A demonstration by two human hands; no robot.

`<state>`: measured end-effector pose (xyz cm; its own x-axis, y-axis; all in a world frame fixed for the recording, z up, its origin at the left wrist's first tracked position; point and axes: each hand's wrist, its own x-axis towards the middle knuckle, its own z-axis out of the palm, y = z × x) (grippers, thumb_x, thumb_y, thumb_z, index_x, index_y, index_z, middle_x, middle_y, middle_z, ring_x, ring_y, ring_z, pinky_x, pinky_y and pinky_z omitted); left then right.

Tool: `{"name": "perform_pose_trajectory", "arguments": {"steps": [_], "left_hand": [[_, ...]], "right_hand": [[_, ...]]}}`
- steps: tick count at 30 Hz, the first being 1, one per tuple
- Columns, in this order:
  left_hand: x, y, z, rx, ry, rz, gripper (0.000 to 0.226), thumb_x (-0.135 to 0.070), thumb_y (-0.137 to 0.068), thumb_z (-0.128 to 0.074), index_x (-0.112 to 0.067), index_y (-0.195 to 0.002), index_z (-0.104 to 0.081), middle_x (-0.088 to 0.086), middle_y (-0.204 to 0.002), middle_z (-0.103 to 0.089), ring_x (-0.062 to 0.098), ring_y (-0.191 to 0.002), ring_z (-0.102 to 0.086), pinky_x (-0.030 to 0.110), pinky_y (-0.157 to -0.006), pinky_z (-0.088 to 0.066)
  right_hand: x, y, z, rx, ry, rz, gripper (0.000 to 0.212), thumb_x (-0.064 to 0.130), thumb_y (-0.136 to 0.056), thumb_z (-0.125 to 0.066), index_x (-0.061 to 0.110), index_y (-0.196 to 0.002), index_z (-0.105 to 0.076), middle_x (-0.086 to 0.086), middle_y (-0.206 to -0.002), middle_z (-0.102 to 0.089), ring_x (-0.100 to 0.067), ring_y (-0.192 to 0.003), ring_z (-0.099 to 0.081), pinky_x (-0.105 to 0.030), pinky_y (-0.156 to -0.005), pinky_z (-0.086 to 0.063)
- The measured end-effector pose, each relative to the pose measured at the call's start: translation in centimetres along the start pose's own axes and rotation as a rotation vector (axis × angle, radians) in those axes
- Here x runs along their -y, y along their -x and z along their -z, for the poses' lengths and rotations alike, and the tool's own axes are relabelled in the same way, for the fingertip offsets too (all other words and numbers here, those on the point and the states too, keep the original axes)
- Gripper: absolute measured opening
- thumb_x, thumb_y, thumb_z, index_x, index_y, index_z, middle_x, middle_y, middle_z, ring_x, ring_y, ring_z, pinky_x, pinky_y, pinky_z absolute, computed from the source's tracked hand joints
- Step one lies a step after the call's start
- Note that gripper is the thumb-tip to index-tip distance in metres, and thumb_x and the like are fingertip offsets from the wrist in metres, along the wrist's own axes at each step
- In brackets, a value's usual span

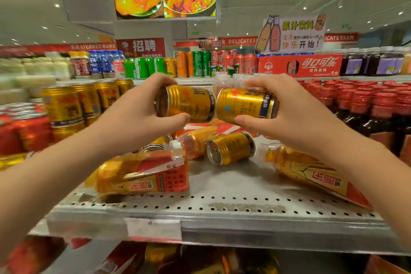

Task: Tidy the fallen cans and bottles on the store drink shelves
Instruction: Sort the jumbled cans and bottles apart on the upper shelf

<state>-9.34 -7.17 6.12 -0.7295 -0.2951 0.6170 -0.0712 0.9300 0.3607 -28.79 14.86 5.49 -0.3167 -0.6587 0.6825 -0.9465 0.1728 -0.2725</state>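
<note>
My left hand (142, 115) grips a gold can (189, 103) held sideways above the shelf. My right hand (289, 113) grips a second gold can (243, 105), also sideways, its end almost touching the first. Below them on the perforated metal shelf (222, 207) lies a fallen gold can (230, 148). Another gold can (155, 143) lies partly hidden behind a bottle. Fallen orange drink bottles lie flat: one at front left (142, 173), one behind it (198, 140), one at right (307, 173) under my right forearm.
Upright gold cans (84, 102) stand in rows at left, red cans (26, 131) beside them. Dark bottles with red caps (378, 104) fill the right side. A higher shelf at the back holds green, orange and red cans (200, 63) and a red carton (300, 64).
</note>
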Motion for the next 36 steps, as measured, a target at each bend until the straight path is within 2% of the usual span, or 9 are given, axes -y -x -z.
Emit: {"name": "perform_pose_trajectory", "arguments": {"steps": [2, 6, 11, 15, 18, 22, 27, 31, 36], "left_hand": [[0.9, 2.1, 1.2, -0.031, -0.012, 0.018, 0.063, -0.068, -0.074, -0.072, -0.046, -0.127, -0.047, -0.014, -0.103, -0.066, 0.006, -0.089, -0.068, 0.035, -0.076, -0.061], [2.9, 5.7, 3.4, -0.063, 0.041, 0.057, 0.063, -0.066, -0.073, -0.074, -0.047, -0.127, -0.049, -0.023, -0.105, -0.065, 0.002, -0.093, -0.068, 0.025, -0.075, -0.059], [5.9, 9.2, 6.5, -0.144, 0.078, 0.085, 0.063, -0.065, -0.072, -0.074, -0.046, -0.127, -0.049, -0.019, -0.106, -0.067, -0.001, -0.086, -0.068, 0.015, -0.057, -0.054], [8.9, 11.6, 8.9, -0.136, 0.085, 0.066, 0.058, -0.06, -0.077, -0.079, -0.047, -0.126, -0.049, -0.018, -0.112, -0.066, 0.003, -0.1, -0.068, 0.029, -0.081, -0.057], [11.5, 13.3, 10.8, -0.125, 0.08, 0.048, 0.059, -0.064, -0.073, -0.076, -0.049, -0.124, -0.05, -0.019, -0.112, -0.066, 0.004, -0.1, -0.068, 0.029, -0.079, -0.058], [15.2, 15.2, 12.8, -0.111, 0.049, 0.014, 0.063, -0.068, -0.07, -0.072, -0.046, -0.125, -0.05, -0.021, -0.116, -0.064, 0.0, -0.107, -0.063, 0.031, -0.091, -0.054], [19.1, 17.1, 13.4, -0.092, 0.097, -0.011, 0.063, -0.067, -0.072, -0.072, -0.046, -0.126, -0.049, -0.023, -0.117, -0.062, -0.001, -0.109, -0.063, 0.02, -0.087, -0.05], [20.5, 17.7, 12.6, -0.122, 0.095, -0.07, 0.065, -0.059, -0.078, -0.079, -0.042, -0.133, -0.048, -0.026, -0.124, -0.056, -0.004, -0.115, -0.057, 0.005, -0.088, -0.042], [21.0, 17.8, 11.8, -0.14, 0.0, -0.167, 0.069, -0.057, -0.08, -0.078, -0.032, -0.137, -0.049, -0.021, -0.126, -0.054, -0.002, -0.113, -0.054, 0.007, -0.096, -0.038]], "right_hand": [[1.9, 0.2, -1.2, -0.008, -0.016, 0.047, 0.068, 0.066, -0.075, -0.069, 0.036, -0.134, -0.053, 0.015, -0.12, -0.048, 0.004, -0.11, -0.042, -0.011, -0.092, -0.034], [5.5, 0.4, -3.9, 0.021, -0.096, 0.077, 0.07, 0.063, -0.076, -0.071, 0.034, -0.138, -0.052, 0.014, -0.118, -0.048, 0.004, -0.107, -0.047, -0.009, -0.088, -0.04], [9.7, -0.1, -6.6, 0.021, -0.163, 0.081, 0.068, 0.062, -0.075, -0.071, 0.039, -0.136, -0.05, 0.017, -0.118, -0.047, 0.005, -0.108, -0.05, -0.017, -0.087, -0.048], [13.3, -0.2, -8.9, 0.011, -0.148, 0.102, 0.068, 0.068, -0.075, -0.066, 0.041, -0.134, -0.051, 0.024, -0.116, -0.045, 0.007, -0.108, -0.049, -0.018, -0.088, -0.048], [16.2, 0.2, -11.0, 0.0, -0.115, 0.098, 0.07, 0.072, -0.074, -0.063, 0.04, -0.136, -0.051, 0.025, -0.115, -0.045, 0.005, -0.108, -0.05, -0.019, -0.089, -0.048], [19.9, 0.5, -14.1, -0.019, -0.088, 0.074, 0.071, 0.07, -0.075, -0.063, 0.037, -0.137, -0.052, 0.019, -0.115, -0.047, 0.0, -0.109, -0.051, -0.023, -0.091, -0.05], [23.1, 0.8, -16.9, -0.021, -0.06, 0.041, 0.069, 0.065, -0.076, -0.066, 0.037, -0.137, -0.052, 0.014, -0.118, -0.048, 0.0, -0.111, -0.048, -0.019, -0.092, -0.048], [24.3, 0.9, -17.6, -0.001, 0.005, 0.054, 0.067, 0.063, -0.078, -0.066, 0.038, -0.137, -0.051, 0.013, -0.119, -0.047, -0.003, -0.113, -0.048, -0.02, -0.092, -0.047], [24.9, 1.4, -17.8, 0.007, 0.084, 0.084, 0.067, 0.063, -0.079, -0.065, 0.033, -0.138, -0.052, 0.012, -0.12, -0.046, -0.004, -0.114, -0.046, -0.018, -0.094, -0.044]]}}
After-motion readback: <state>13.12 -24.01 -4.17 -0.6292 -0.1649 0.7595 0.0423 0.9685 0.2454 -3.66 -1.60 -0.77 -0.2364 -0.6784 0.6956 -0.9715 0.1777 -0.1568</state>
